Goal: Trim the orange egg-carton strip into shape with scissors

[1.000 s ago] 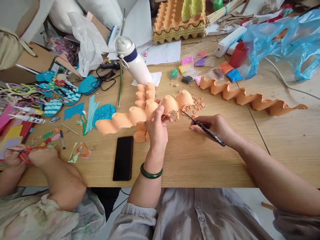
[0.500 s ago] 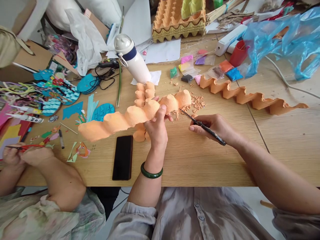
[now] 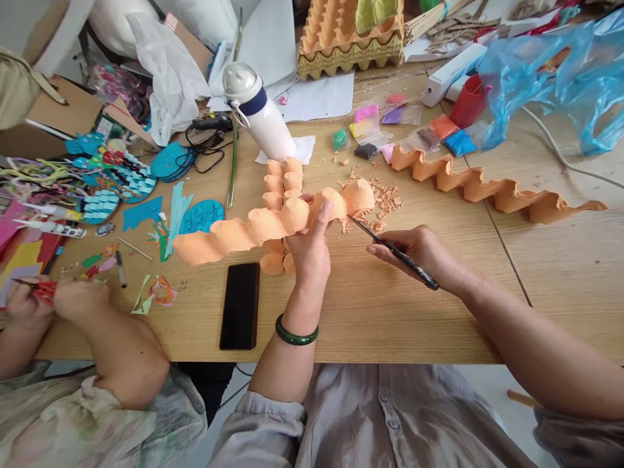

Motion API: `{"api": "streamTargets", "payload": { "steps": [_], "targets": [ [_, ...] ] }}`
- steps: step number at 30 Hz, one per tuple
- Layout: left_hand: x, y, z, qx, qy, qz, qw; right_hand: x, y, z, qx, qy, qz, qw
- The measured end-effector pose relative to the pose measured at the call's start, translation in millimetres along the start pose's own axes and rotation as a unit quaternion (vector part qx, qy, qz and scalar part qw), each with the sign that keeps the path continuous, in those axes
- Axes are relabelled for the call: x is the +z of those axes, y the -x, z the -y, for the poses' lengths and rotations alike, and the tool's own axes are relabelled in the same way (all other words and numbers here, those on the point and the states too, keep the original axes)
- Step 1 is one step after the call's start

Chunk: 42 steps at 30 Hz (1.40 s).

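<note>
Above the wooden counter [image 3: 390,325], the left hand [image 3: 312,253] clamps its fingers on a bumpy orange cardboard strip [image 3: 234,235]; the right hand [image 3: 426,253] clasps slim black scissors [image 3: 410,264] in its fingers, tip beside the strip.

small handwritten figures [image 3: 182,286] on the wooden table [image 3: 414,331], lower left of the frame, not surely legible, dark print on a white tube [image 3: 53,228], far left, unreadable

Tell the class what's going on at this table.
The person's left hand holds a bumpy orange cardboard strip. The right hand holds black scissors, tips at or near the strip's right end. Small orange scraps lie beyond, on the wooden table. At left, a co-worker's hand grips red-handled scissors.
</note>
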<state>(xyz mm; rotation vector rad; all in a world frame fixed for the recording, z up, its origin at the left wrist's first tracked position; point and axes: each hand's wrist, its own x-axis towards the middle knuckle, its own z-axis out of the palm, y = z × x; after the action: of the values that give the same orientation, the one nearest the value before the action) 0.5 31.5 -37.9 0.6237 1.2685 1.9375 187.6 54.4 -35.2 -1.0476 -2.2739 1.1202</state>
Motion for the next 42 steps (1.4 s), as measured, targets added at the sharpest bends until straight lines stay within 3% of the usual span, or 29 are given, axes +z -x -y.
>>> {"api": "streamTargets", "payload": {
  "steps": [3, 8, 14, 18, 21, 27, 35, 42],
  "targets": [
    [0.5, 0.4, 0.0, -0.006, 0.012, -0.014, 1.0, 3.7, -0.8, -5.6, -0.041, 0.104, -0.042, 0.993],
    [-0.1, -2.1, -0.6, -0.052, 0.033, -0.041, 0.997, 7.8, -5.6, -25.4, -0.114, 0.279, -0.122, 0.946],
    [1.5, -6.9, -5.8, -0.17, 0.072, -0.044, 0.982, 4.9, -10.5, -36.6, -0.208, 0.338, -0.186, 0.899],
    [3.9, -6.9, -10.6, -0.205, 0.082, -0.025, 0.975, 3.0, -12.7, -38.7, -0.22, 0.353, -0.2, 0.887],
    [4.3, -4.4, -10.2, -0.173, 0.068, -0.036, 0.982, 3.8, -12.9, -39.4, -0.196, 0.364, -0.191, 0.891],
    [5.5, 1.4, -2.9, -0.015, 0.024, -0.05, 0.998, 10.9, -9.9, -39.6, -0.117, 0.321, -0.136, 0.93],
    [1.7, -1.8, 4.2, -0.012, 0.038, -0.048, 0.998, 7.7, -10.8, -33.8, -0.086, 0.252, -0.119, 0.956],
    [1.0, -2.9, 5.1, -0.067, 0.032, -0.062, 0.995, 4.4, -9.3, -31.7, -0.07, 0.256, -0.093, 0.96]
  ]
}}
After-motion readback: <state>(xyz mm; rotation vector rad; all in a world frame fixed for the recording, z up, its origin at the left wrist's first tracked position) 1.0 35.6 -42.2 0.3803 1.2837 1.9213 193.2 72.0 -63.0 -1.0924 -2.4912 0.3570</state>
